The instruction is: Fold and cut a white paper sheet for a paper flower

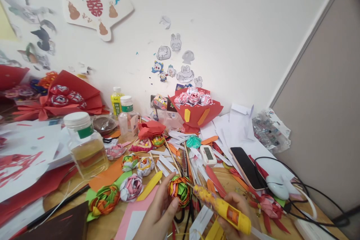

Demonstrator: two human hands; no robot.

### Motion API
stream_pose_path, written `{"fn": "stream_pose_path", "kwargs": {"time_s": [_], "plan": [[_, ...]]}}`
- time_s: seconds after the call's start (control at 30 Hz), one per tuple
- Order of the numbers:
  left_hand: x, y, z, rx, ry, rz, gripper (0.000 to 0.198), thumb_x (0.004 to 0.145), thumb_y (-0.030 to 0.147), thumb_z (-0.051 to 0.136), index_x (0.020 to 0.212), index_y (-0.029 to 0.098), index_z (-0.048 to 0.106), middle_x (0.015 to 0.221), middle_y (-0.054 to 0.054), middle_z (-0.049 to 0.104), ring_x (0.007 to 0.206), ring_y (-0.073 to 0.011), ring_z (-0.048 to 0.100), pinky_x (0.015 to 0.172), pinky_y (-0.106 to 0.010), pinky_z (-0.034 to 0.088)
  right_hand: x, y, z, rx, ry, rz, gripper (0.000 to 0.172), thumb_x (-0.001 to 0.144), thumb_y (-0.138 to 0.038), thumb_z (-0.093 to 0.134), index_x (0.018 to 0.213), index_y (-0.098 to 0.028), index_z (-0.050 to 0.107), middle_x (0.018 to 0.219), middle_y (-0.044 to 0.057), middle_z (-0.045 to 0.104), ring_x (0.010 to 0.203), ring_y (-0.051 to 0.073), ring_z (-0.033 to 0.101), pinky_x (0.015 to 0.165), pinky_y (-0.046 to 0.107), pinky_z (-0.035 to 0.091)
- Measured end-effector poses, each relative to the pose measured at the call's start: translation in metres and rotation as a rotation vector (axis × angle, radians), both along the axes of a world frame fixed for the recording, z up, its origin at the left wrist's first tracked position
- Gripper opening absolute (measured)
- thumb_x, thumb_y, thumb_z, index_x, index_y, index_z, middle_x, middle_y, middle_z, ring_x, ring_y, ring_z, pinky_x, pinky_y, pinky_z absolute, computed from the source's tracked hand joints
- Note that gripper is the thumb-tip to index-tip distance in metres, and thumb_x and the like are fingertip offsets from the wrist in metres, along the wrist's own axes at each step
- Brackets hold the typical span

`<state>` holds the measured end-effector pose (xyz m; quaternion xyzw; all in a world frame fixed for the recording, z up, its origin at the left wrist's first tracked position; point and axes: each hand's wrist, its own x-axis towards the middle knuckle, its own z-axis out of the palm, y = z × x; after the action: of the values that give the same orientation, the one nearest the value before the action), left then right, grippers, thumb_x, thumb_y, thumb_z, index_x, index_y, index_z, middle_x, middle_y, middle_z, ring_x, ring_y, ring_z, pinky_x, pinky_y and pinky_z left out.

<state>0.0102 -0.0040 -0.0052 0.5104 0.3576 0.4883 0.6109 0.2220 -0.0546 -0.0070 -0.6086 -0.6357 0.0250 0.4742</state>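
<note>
A lidded jar (87,153) is standing on the table (102,228); rightward, a pink-and-white paper flower (131,187) is lying. The left hand's (160,212) fingers are grasping an orange-and-green paper rose (180,190), low at centre. A yellow glue gun (222,206) is pointing its nozzle at the rose, the right hand's (241,203) fingers clasping its body. Farther right, a phone (247,167) is lying.

We see a smooth yellow plastic glue gun (221,206), a round green-and-orange creased-paper flower (181,190), a glossy black rectangular phone screen (247,167), and a brown wood-look worktop (103,226).
</note>
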Motion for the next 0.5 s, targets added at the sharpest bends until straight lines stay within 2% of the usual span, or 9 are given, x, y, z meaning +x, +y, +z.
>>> {"fn": "stream_pose_path", "kwargs": {"time_s": [0.3, 0.5], "plan": [[-0.0015, -0.0011, 0.0000, 0.003, 0.061, 0.064, 0.061, 0.078, 0.053, 0.058, 0.131, 0.027, 0.045, 0.146, -0.005, 0.037, 0.136, -0.0266, 0.027, 0.112, -0.040, 0.020, -0.0009, 0.0025, 0.0001, 0.049, 0.038, 0.031, 0.045, 0.079, -0.066, 0.045, 0.082, -0.022, 0.055, 0.060, 0.000, 0.061, 0.051, 0.018, 0.058, 0.051, 0.028, 0.042], [-0.0026, -0.0010, 0.0039, -0.056, 0.032, 0.060, 0.065, 0.076, 0.054, 0.060, 0.132, 0.026, 0.043, 0.146, -0.005, 0.038, 0.136, -0.0263, 0.027, 0.112, -0.038, 0.020, -0.0030, 0.0030, -0.0003, 0.052, 0.066, 0.067, 0.045, 0.080, -0.065, 0.044, 0.084, -0.023, 0.058, 0.065, 0.001, 0.064, 0.058, 0.019, 0.062, 0.051, 0.027, 0.043]]}}
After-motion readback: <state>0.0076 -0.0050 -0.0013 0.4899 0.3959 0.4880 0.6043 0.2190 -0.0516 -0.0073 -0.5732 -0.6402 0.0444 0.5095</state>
